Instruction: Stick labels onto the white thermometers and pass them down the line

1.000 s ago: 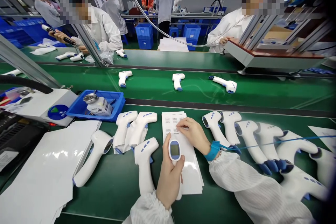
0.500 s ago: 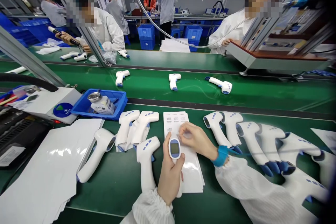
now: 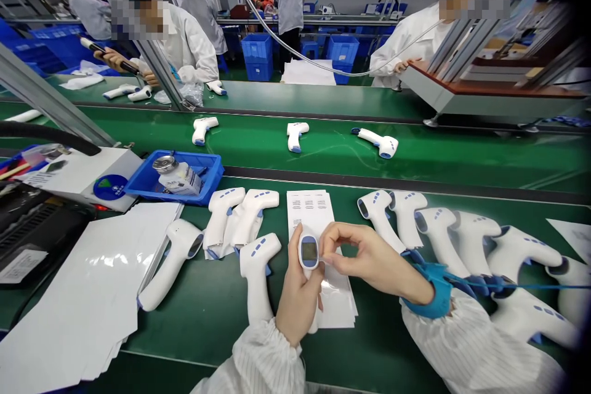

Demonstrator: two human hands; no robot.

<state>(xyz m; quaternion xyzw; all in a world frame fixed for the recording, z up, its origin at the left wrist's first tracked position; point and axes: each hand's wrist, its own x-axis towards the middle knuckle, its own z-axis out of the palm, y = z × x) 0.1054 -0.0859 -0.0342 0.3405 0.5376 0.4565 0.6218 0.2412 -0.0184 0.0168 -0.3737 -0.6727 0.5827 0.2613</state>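
Note:
A white infrared thermometer [image 3: 309, 251] with a blue-rimmed grey display is wrapped in my left hand [image 3: 297, 303], its display facing me. At the right edge of the display end, my right hand [image 3: 369, 255] has thumb and forefinger pinched together; whatever lies between them is too small to make out. Under both hands lies a stack of printed white sheets [image 3: 308, 204]. Just left of my left hand rests another thermometer [image 3: 258, 274], and two more thermometers [image 3: 253, 215] lie on white paper behind it. A blue wrist strap [image 3: 431, 292] with a cord circles my right wrist.
Several thermometers [image 3: 438, 231] lie in a row at right. To the left are a blue tray [image 3: 210, 188] with a metal-topped bottle, a paper stack [image 3: 87, 295] and a white box [image 3: 92, 178]. A green conveyor belt [image 3: 249, 144] carries thermometers; co-workers sit beyond it.
My right hand has moved from above the printed sheets down to the held thermometer's right edge. Thermometers on the belt have shifted slightly left. My left hand keeps its hold.

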